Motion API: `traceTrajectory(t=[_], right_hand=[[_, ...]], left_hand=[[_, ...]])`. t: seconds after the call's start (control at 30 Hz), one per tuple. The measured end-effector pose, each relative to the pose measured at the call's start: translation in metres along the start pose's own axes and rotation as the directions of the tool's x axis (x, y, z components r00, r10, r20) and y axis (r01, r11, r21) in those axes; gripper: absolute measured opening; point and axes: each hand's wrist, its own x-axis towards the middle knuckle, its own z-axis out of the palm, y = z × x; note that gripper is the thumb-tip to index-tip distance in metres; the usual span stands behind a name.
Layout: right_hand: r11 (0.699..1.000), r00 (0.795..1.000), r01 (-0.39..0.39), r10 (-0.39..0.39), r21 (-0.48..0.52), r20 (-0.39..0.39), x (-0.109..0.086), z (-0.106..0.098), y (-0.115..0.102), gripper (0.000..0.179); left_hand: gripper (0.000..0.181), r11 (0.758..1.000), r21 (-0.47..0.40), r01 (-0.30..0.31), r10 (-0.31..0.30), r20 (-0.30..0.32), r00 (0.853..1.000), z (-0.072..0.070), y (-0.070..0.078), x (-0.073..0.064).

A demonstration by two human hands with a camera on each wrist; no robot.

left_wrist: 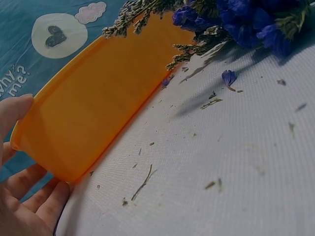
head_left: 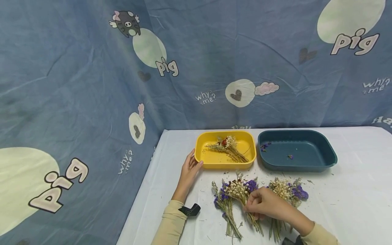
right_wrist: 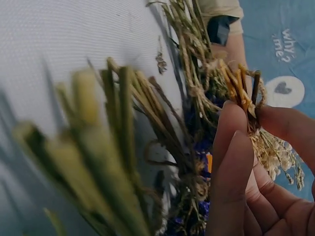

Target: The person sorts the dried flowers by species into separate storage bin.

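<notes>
My left hand (head_left: 187, 173) holds the near left corner of a yellow plastic tray (head_left: 225, 166); in the left wrist view the thumb lies at its rim, other fingers against the outer wall. A dried flower bunch (head_left: 227, 147) with pale and red heads lies inside that tray. Between thumb and fingertips, my right hand (head_left: 266, 202) pinches the twine-tied stems (right_wrist: 241, 88) of a small dried flower bunch with pale blooms. Below it lie bunches with purple flowers, a left one (head_left: 226, 204) and a right one (head_left: 283, 192), with another partly hidden under the hand.
A dark teal tray (head_left: 297, 168) stands right of the yellow one, with a few purple petals (head_left: 290, 157) inside. Plant crumbs litter the white tablecloth (head_left: 361, 183). A blue printed curtain (head_left: 196, 61) hangs behind and along the left side.
</notes>
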Motion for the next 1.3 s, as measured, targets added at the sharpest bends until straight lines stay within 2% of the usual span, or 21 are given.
traceTrajectory(t=[0.4,0.73,0.97,1.3], right_hand=[[0.996,0.996,0.089,-0.089,0.007,-0.002,-0.001,-0.010,-0.003,0.018],[0.997,0.997,0.078,-0.078,0.012,-0.028,0.003,-0.017,-0.007,0.017],[0.993,0.993,0.114,-0.114,-0.010,-0.035,0.006,-0.024,-0.010,0.018],[0.993,0.995,0.101,-0.100,0.054,-0.018,0.012,-0.036,-0.018,0.020]], left_hand=[[0.072,1.000,-0.010,0.009,-0.009,-0.002,1.000,0.000,0.002,-0.002],[0.072,1.000,0.007,0.005,-0.005,-0.009,1.000,0.000,0.000,-0.001],[0.071,1.000,-0.007,0.005,-0.005,-0.002,1.000,0.000,0.000,-0.001],[0.070,0.999,-0.043,-0.007,0.008,0.011,1.000,-0.001,0.002,-0.002]])
